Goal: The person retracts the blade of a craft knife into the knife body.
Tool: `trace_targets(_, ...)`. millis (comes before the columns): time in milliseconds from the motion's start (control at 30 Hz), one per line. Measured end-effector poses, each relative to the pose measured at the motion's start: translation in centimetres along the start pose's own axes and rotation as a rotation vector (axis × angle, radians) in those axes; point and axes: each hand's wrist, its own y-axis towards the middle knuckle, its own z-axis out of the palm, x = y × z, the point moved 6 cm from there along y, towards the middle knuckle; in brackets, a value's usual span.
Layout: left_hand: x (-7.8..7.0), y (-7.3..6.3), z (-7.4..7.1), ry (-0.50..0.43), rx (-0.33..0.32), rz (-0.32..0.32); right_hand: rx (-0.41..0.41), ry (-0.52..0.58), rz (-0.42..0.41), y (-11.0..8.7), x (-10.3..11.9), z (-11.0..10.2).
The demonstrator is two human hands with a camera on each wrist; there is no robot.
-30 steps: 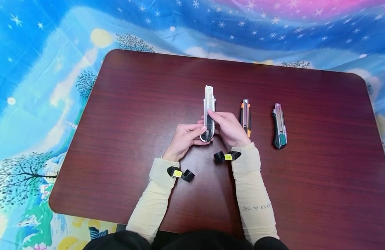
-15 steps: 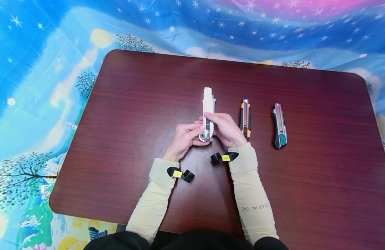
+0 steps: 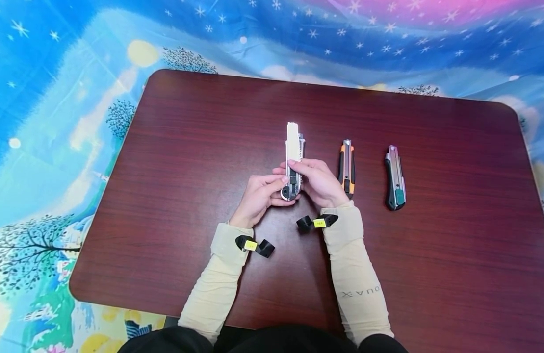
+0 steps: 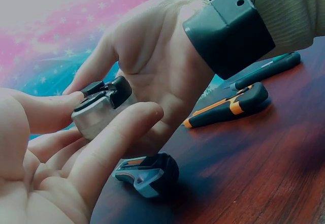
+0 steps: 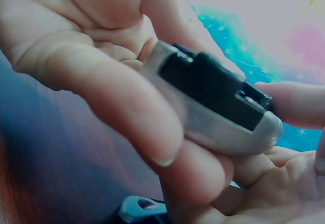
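Note:
A silver snap-off utility knife [image 3: 292,152] with a black slider is held up over the table, its wide blade pointing away and shining brightly. My left hand [image 3: 263,192] pinches its rear end between thumb and fingers. My right hand [image 3: 320,181] holds it farther forward, thumb at the slider and fingers behind the body. In the left wrist view, the rear end of the knife [image 4: 96,112] faces the camera. Another knife [image 4: 150,176] with a black and grey end lies on the table below, mostly hidden by the held one in the head view.
An orange and black utility knife [image 3: 347,169] lies just right of my right hand. Farther right is a black and green utility knife [image 3: 394,179]. All are on a dark red-brown table [image 3: 188,147], with a blue patterned cloth [image 3: 254,29] behind it.
My right hand has slid slightly left and toward me along the knife. The knife has shifted a little left, and its blade now catches more light. My left hand stays nearly still.

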Motion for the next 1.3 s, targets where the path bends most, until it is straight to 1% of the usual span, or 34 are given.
trace_targets(233, 0.05, 0.05, -0.18, -0.013, -0.017, 0.004, 0.035, 0.008, -0.019, -0.06, 0.08, 0.27)
trace_targets(533, -0.03, -0.06, -0.25, 0.001, -0.024, 0.023, 0.064, 0.049, -0.033, -0.08, 0.05, 0.34)
trace_targets(800, -0.09, -0.05, -0.32, 0.012, -0.044, 0.024, 0.080, 0.074, -0.042, -0.22, 0.24, 0.56)
trace_targets(967, -0.05, 0.01, -0.37, 0.022, -0.047, 0.020, 0.088, 0.076, -0.045, -0.24, 0.31, 0.54)
trace_targets(1167, -0.01, 0.11, -0.41, 0.015, -0.046, 0.023, 0.121, 0.084, -0.047, -0.23, 0.41, 0.54)
trace_targets(1300, -0.09, 0.16, -0.52, 0.015, -0.049, 0.027, 0.129, 0.101, -0.045, -0.12, 0.32, 0.62)
